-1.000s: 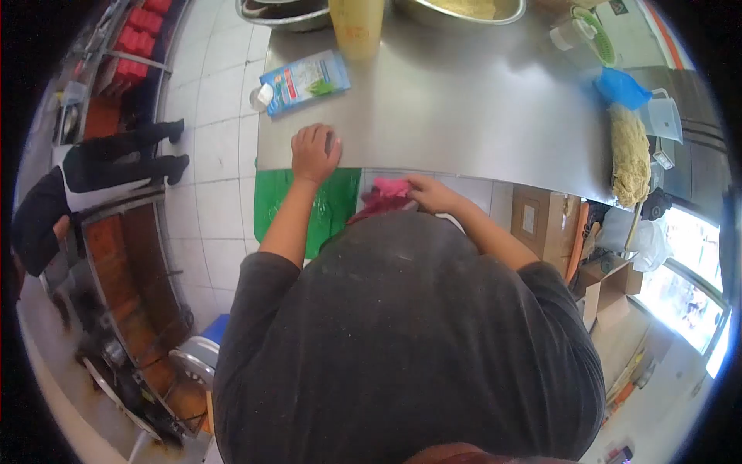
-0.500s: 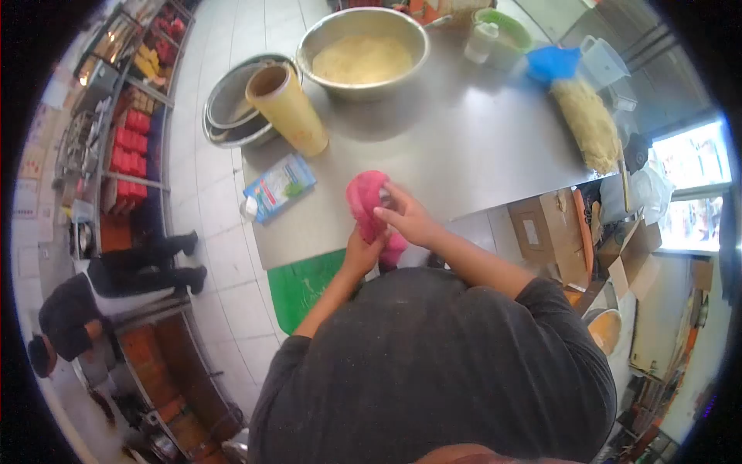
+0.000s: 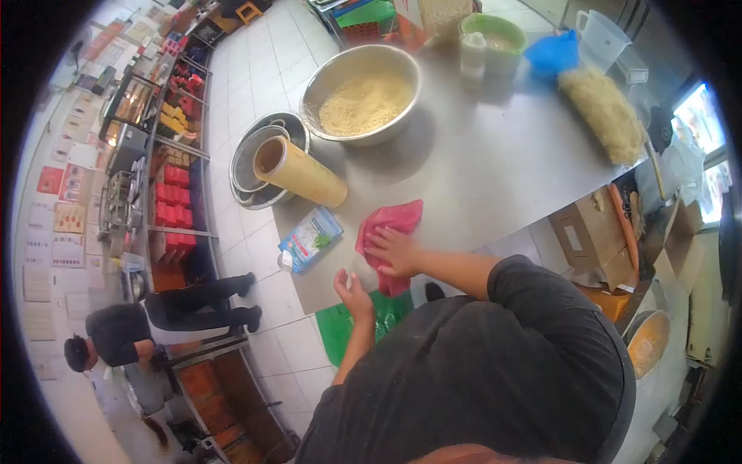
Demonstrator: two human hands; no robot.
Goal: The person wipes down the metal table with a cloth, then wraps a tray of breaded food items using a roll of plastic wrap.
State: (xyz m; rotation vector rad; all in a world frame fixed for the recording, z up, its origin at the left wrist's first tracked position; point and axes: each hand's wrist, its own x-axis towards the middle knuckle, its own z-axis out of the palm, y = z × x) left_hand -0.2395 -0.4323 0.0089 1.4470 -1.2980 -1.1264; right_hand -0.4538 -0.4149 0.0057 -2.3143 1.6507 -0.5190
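Observation:
A pink cloth [image 3: 408,219] lies spread on the steel table [image 3: 479,170], close to its near edge. My right hand [image 3: 394,251] rests flat on the cloth, fingers spread and pressing it down. Just left of the cloth, my left hand [image 3: 353,294] is raised at the table edge, holding nothing, its fingers apart and partly curled. A blue-and-white carton [image 3: 311,238] lies on its side beyond my left hand. Behind it a large roll of film [image 3: 309,176] leans over the table's left side.
A steel bowl of crumbly dough [image 3: 363,108] stands at the back, with metal pots [image 3: 246,166] to its left. Wrapped dough [image 3: 603,116], a blue bag [image 3: 553,56] and a green basket [image 3: 502,39] sit at right. A person [image 3: 116,332] works at left.
The bunched pink cloth, held in both hands before, is now laid on the table under my right hand. My left hand has let go of it. The view has shifted.

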